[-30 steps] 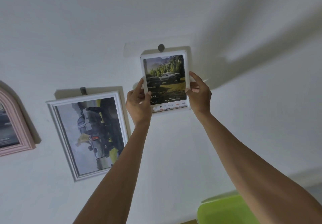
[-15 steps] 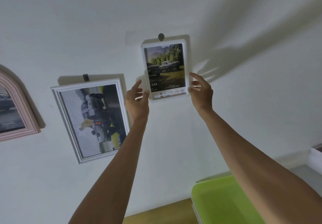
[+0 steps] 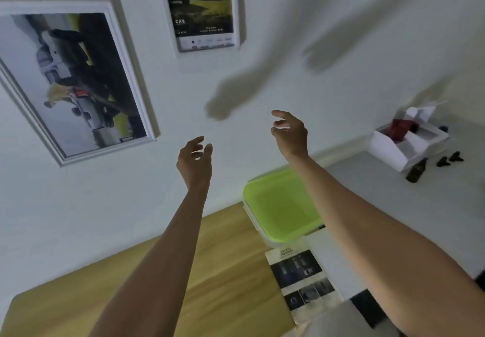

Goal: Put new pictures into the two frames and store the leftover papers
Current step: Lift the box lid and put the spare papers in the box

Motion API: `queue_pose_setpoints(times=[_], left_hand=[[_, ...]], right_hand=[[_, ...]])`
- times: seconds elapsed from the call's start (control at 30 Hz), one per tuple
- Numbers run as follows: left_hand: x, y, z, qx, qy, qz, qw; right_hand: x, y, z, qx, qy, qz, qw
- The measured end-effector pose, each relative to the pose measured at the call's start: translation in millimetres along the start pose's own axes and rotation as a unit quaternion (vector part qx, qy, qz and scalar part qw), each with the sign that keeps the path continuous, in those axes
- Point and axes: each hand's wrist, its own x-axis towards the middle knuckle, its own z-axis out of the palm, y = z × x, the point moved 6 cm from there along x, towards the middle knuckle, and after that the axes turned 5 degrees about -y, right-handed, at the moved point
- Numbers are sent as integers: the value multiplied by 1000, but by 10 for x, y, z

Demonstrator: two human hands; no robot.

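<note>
Fingers loosely curled, my left hand [image 3: 195, 162] and right hand [image 3: 290, 133] hold nothing, well below the 2 frames on the wall, small frame [image 3: 237, 8] above large frame [image 3: 126, 63].

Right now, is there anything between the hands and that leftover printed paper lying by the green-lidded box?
Nothing visible blocks it. Both hands, left and right, hang empty in the air before the wall; the paper lies uncovered below, beside the green-lidded box.
</note>
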Motion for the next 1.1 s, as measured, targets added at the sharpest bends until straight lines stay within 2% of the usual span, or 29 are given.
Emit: queue_pose_setpoints(times=[0.23,0.43,0.6,0.77,0.93,1.1], left_hand=[[-695,-879,495,49,-72,-105,991],[-1004,-1611,1169,86,-117,-189,971],[-1087,-2124,1629,141,-117,-242,953],[-1045,-2336,1790,175,-98,-272,941],[-965,-2428,1880,193,-89,-283,935],[-964,-2496,1850,200,-85,-274,937]], right_hand=[[-352,1132,-444,-31,11,100,994],[-110,2244,-865,-66,4,175,982],[174,3073,-1122,-115,-20,229,966],[493,3494,-1212,-206,-59,253,944],[649,3895,-1126,-162,-124,304,931],[709,4053,-1155,-211,-143,305,917]])
